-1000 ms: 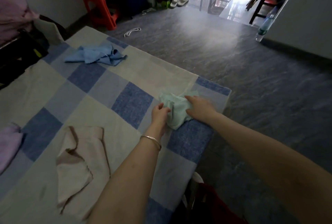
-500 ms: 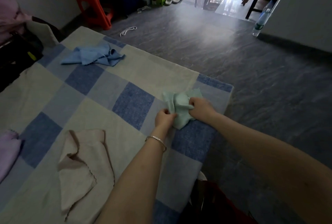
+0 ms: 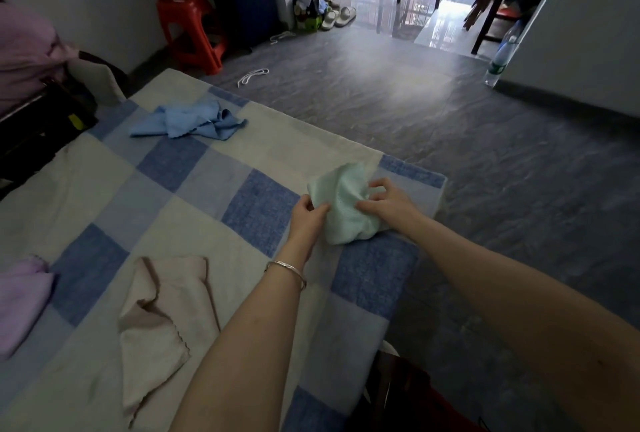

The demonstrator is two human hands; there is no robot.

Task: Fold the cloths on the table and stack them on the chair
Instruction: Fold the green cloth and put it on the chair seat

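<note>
Gripping: the left hand pinches the near-left edge of the mint-green cloth between thumb and curled fingers. The right hand pinches its right side, fingers curled into the fabric.
Cloth state: bunched and crumpled, partly raised between the two hands. No straight edge or crease shows.
Cloth position: near the far right corner of the table, on its blue-and-cream checked cover, close to the edge.
Step in hand: judged as opening out the green cloth and hunting for corners; no fold made yet.
Next move calls for: each hand working along to a corner, drawing the fabric taut, laying it flat on the cover, then bringing edge to edge. Spreading it inward would keep it from the drop.
Other cloths: blue cloth crumpled at the far left; beige cloth loosely doubled beside the left forearm; lilac cloth cut off by the left border. All apart from one another, none neatly folded.
Chair: a dark-and-red shape below the table's near right corner may be it; cannot tell.
Progress: early, nothing seen stacked.
</note>
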